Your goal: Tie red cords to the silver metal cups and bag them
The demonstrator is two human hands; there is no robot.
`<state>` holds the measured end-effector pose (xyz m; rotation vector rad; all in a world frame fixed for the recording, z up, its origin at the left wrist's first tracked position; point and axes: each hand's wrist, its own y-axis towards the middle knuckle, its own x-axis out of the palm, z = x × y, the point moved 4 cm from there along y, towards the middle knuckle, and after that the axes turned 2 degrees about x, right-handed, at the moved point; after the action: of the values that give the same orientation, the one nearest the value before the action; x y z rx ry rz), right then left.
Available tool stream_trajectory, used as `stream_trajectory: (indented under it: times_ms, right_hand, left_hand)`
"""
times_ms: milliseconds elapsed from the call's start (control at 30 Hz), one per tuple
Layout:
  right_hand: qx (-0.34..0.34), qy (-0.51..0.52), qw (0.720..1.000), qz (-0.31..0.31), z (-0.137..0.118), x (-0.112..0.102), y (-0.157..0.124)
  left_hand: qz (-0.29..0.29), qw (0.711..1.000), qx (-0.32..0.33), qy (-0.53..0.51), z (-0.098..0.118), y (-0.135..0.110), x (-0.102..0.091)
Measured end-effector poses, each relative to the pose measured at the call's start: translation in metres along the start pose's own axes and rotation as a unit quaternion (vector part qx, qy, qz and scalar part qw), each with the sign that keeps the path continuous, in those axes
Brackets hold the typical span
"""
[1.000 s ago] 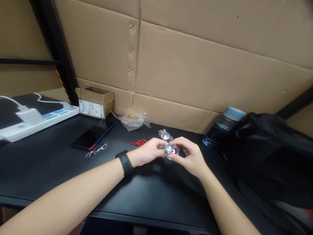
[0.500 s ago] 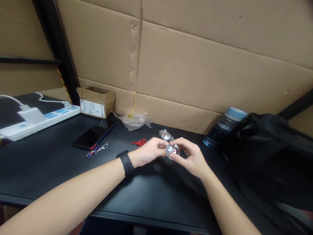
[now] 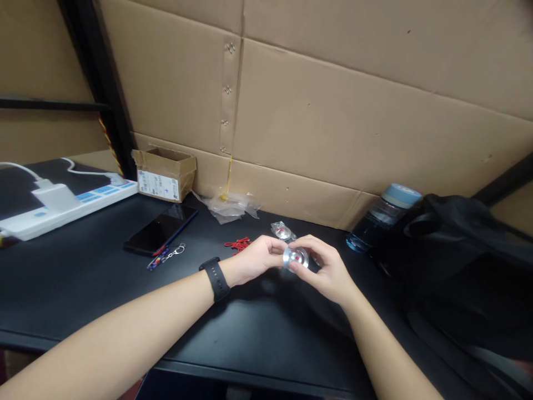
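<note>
The left hand and right hand are gripping a silvery disc (red at its centre) above the table.

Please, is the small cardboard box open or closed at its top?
Open: the small cardboard box shows its shadowed inside between the upper edges. Whether anything lies at its bottom, I cannot tell.

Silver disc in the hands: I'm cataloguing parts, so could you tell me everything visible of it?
The silver disc looks metallic, shiny and round, with ring-like bands and a red dot near its centre. That face is turned toward the camera. It appears raised off the black tabletop. The left hand holds its left edge; the right hand has its thumb over the lower rim and fingers along the top. Its back is hidden.
</note>
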<state>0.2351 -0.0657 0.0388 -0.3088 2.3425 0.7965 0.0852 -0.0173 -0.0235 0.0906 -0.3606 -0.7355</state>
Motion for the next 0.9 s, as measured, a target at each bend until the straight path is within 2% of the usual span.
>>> stream_trajectory:
  times_ms: [233,500,900]
  right_hand:
    - [-0.016,-0.021,0.999,0.024,-0.0051,-0.0022,0.0022]
    - [0.005,-0.020,1.000,0.013,-0.0007,-0.0004,0.0006]
    - [0.018,-0.038,0.999,0.024,0.0047,0.0017,-0.0016]
  left_hand:
    - [-0.006,1.000,0.003,0.004,0.0005,0.0004,0.0003]
    - [0.012,1.000,0.006,0.016,-0.0005,0.0017,-0.0018]
    - [-0.002,0.999,-0.009,0.032,-0.0009,0.0011,-0.0002]
